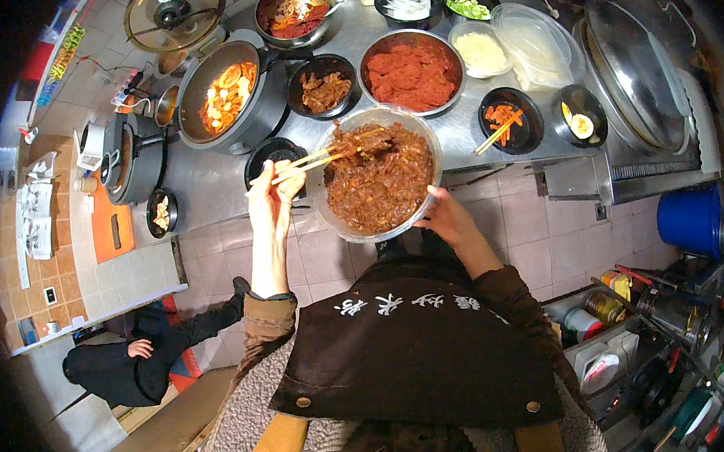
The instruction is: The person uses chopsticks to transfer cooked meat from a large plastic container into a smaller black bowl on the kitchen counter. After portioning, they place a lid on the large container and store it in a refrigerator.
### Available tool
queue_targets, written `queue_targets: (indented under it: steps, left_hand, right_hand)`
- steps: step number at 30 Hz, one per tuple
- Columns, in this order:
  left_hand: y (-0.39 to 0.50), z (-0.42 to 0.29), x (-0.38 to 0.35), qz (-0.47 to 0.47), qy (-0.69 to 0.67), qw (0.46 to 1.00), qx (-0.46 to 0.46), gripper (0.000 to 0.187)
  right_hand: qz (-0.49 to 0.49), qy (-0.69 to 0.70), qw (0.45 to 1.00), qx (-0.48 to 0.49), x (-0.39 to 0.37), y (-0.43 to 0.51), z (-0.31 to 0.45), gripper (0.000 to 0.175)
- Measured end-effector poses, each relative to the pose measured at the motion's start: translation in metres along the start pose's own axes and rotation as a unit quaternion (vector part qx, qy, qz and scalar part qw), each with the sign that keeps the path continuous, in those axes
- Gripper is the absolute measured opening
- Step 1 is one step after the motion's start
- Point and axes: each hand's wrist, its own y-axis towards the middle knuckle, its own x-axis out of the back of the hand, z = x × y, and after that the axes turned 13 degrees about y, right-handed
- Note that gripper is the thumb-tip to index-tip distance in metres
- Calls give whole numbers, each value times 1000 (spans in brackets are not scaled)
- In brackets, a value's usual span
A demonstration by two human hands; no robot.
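Observation:
My left hand holds a pair of chopsticks, their tips in brown sauced meat. That meat fills a round clear plastic tub, whose right rim my right hand grips. The tub is held at the counter's front edge. Just past my left hand sits a black bowl, mostly dark inside. Behind the tub are a black bowl of brown meat and a steel bowl of red paste.
At left, a deep grey pan contains red-sauced food on the steel counter. Carrot strips with chopsticks fill a black bowl; another bowl has egg halves. A large lidded steel pan stands right. A seated person is lower left.

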Motion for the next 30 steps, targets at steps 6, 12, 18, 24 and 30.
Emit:
queue_targets:
  steps: [6,12,18,24,30]
  left_hand:
    - [9,-20,2,1,16,1000,-1,34]
    - [18,-42,0,-1,-10,1000,-26,34]
    - [42,-78,-5,7,-45,995,-89,30]
    - [92,-62,-16,22,-80,973,-215,32]
    - [134,-7,-16,-73,206,971,-98,29]
  right_hand:
    - [1,4,1000,-1,2,1,0,54]
    - [-12,10,1000,3,6,2,-2,54]
    - [-3,18,1000,1,9,4,-2,55]
    - [-26,35,999,7,7,4,-2,52]
    - [-40,43,998,5,1,1,-2,52]
